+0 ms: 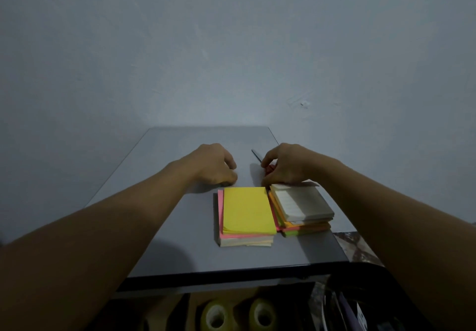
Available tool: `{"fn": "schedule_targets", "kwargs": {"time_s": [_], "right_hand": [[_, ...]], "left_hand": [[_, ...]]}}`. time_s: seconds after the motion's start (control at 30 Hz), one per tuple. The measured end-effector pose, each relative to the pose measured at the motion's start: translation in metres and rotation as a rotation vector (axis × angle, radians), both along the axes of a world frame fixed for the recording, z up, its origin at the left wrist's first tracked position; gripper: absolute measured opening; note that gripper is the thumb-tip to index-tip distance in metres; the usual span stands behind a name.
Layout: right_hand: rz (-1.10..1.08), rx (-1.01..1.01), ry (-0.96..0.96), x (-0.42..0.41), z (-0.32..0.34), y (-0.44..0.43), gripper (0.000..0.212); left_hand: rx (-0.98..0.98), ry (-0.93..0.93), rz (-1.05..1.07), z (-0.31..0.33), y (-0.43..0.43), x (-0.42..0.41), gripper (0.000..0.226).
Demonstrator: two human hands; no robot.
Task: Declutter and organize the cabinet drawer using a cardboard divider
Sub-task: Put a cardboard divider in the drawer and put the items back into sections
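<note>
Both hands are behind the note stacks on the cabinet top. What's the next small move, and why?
Probably lay the thin dark item flat on the cabinet top, behind the white-topped stack. The right hand pinches it there already, and the yellow-topped stack shows that loose things are being grouped on this surface. Whether the curled left hand holds anything is unclear.

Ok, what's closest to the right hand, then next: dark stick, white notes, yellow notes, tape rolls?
1. Dark stick, pinched in the right hand.
2. White notes, right side, just beside it.
3. Yellow notes, to the left.
4. Tape rolls, down in the drawer.
</note>
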State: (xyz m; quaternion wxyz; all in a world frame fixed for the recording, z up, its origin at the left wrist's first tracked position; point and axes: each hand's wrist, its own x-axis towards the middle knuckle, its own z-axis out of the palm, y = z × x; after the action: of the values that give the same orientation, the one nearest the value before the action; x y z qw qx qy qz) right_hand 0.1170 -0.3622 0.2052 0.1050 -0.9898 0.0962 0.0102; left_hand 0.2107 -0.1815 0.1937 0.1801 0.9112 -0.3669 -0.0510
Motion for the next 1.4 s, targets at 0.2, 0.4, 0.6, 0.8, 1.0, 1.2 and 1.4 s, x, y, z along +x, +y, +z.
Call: {"fn": "schedule_targets", "kwargs": {"time_s": [0.2,0.4,0.6,0.8,1.0,1.2,1.4], "right_hand": [[-0.056,0.077,-0.008,0.001,0.001,0.006,0.057],[-0.098,0.108,-0.076,-0.01,0.023,0.015,0.056],[-0.052,0.186,-0.205,-0.039,0.058,0.04,0.054],[0.019,0.316,-0.304,-0.092,0.066,0.085,0.05],[0.066,0.421,-0.376,-0.147,0.043,0.127,0.039],[0.088,0.547,-0.401,-0.186,0.015,0.155,0.033],[0.104,0.626,-0.409,-0.21,0.004,0.166,0.031]], "left_hand": [[-0.053,0.049,0.042,0.003,0.021,0.001,0.043],[-0.242,0.002,0.135,0.023,0.063,-0.006,0.034],[-0.32,-0.03,0.154,0.053,0.122,-0.038,0.027],[-0.397,-0.012,0.158,0.065,0.181,-0.092,0.025],[-0.366,0.027,0.15,0.045,0.223,-0.149,0.027],[-0.28,0.131,0.119,-0.005,0.251,-0.19,0.031],[-0.094,0.258,0.075,-0.06,0.259,-0.216,0.03]]}}
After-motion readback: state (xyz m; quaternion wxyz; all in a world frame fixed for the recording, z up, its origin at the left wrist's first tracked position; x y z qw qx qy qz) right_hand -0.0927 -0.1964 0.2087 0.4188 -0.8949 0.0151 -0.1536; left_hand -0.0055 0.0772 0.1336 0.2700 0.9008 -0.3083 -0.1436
